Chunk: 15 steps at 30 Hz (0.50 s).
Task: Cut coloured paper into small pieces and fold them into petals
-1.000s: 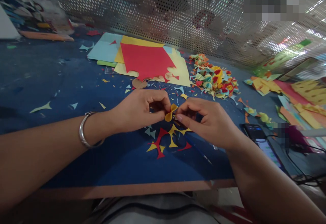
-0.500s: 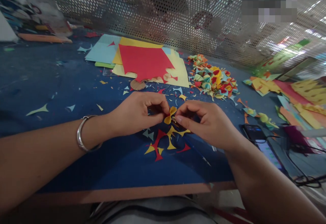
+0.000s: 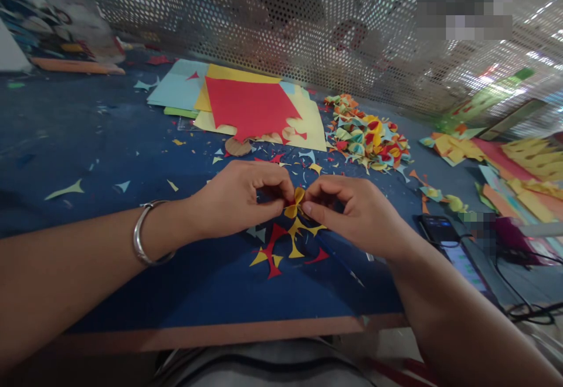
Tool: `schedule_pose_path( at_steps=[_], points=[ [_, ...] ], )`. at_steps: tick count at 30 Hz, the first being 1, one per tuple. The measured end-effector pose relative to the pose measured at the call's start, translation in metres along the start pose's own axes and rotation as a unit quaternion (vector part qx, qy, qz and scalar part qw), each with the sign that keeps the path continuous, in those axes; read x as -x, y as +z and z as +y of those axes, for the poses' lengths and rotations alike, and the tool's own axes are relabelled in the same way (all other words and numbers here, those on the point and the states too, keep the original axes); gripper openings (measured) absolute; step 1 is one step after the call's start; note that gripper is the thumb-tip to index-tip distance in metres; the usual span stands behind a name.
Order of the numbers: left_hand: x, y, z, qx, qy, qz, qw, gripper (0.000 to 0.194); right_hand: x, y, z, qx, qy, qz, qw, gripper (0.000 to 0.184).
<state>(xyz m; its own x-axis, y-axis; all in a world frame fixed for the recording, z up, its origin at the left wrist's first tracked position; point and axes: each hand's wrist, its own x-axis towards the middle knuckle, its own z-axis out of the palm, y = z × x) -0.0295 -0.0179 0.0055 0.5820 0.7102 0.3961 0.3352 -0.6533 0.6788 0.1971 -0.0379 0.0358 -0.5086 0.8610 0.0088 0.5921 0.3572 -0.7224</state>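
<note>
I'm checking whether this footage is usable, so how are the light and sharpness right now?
Head view: blue table dimly lit, bright streaks at upper right; head view: red sheet fairly crisp, small yellow piece slightly soft, shapes behind the perforated screen indistinct, upper right partly pixelated.

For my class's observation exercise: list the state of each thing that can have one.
Small yellow paper piece: bent into two lobes.
Bare left hand: pinching that piece.
Bare right hand: curled, grip unclear.
Red paper sheet: near edge unevenly cut.
Pale blue paper sheets: lying flat.
Folded multicoloured paper pieces: heaped.
Black rectangular phone: screen lit.
Silver metal bangle: worn.
</note>
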Motion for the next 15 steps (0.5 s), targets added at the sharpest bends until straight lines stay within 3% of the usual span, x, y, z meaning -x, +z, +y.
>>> schedule_pose_path(
  at_steps=[10,15],
  points=[
    [-0.0003,0.0012,0.0011,0.009,-0.012,-0.009,1.000,0.016,-0.0008,0.0008,-0.0015,0.010,0.000,0.005,1.000,0.011],
    [-0.0004,0.0033,0.0028,0.034,-0.048,-0.023,0.998,0.013,-0.0001,0.0009,-0.0023,-0.003,-0.001,-0.001,1.000,0.012]
  ],
)
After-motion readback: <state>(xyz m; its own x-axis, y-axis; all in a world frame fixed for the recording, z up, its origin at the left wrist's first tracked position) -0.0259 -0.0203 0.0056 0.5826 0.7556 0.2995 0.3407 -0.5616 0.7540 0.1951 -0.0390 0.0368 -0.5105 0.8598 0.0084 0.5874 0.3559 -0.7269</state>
